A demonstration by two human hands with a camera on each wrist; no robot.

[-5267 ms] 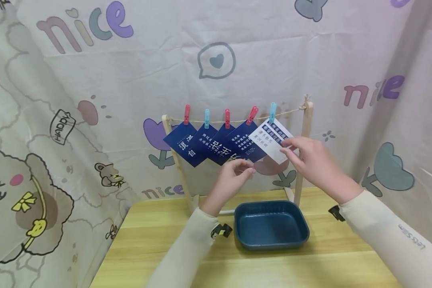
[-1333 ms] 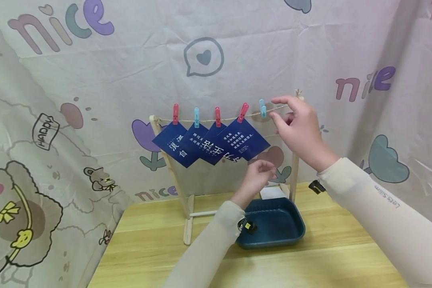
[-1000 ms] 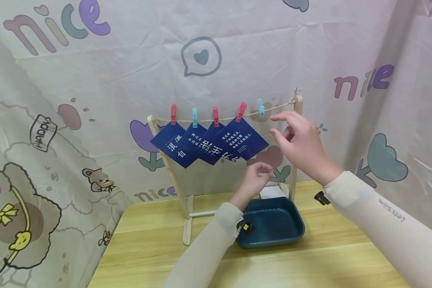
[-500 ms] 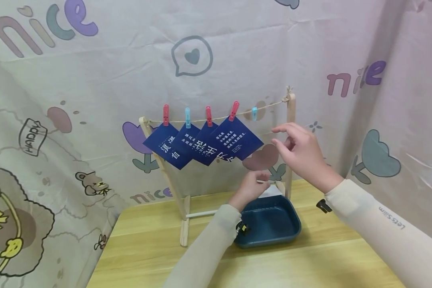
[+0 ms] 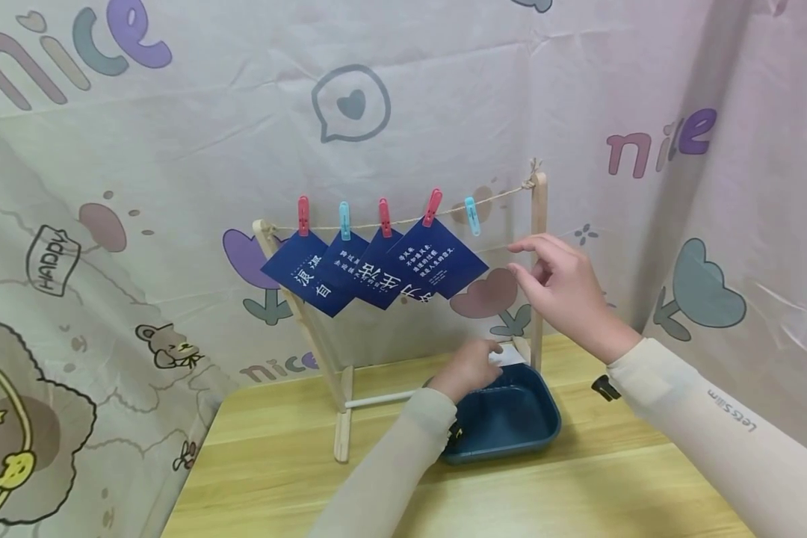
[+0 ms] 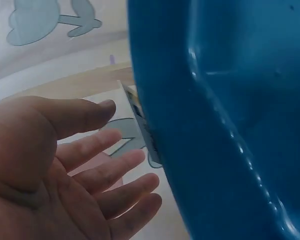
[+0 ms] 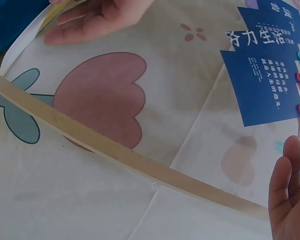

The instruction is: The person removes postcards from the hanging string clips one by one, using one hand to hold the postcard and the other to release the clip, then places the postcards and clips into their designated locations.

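Note:
Low over the back of the dark blue tray (image 5: 554, 430) my left hand (image 5: 467, 368) reaches toward a white card (image 5: 509, 356) behind the tray's far edge. In the left wrist view, the card (image 6: 140, 122) leans against the tray's outer wall, a little apart from my straight, spread fingers (image 6: 107, 172). My right hand (image 5: 560, 288) hovers right of the hanging cards, thumb and forefinger apart, nothing between them. Nearest to it, a light blue clothespin (image 5: 472, 217) hangs on the twine with no card. Several navy cards (image 5: 441, 258) overlap to its left, pinned with red and blue clothespins (image 5: 433, 207).
A wooden frame holds the twine (image 5: 507, 194) between its left post (image 5: 302, 310) and right post (image 5: 538, 261). A white bar (image 5: 379, 399) runs low between the feet. Behind the wooden table (image 5: 262, 441) hangs a printed cloth (image 5: 242, 142).
The white card, earlier at the rightmost clothespin with my right hand on it, is now behind the tray. My left hand has lowered toward it; my right hand has moved off the twine.

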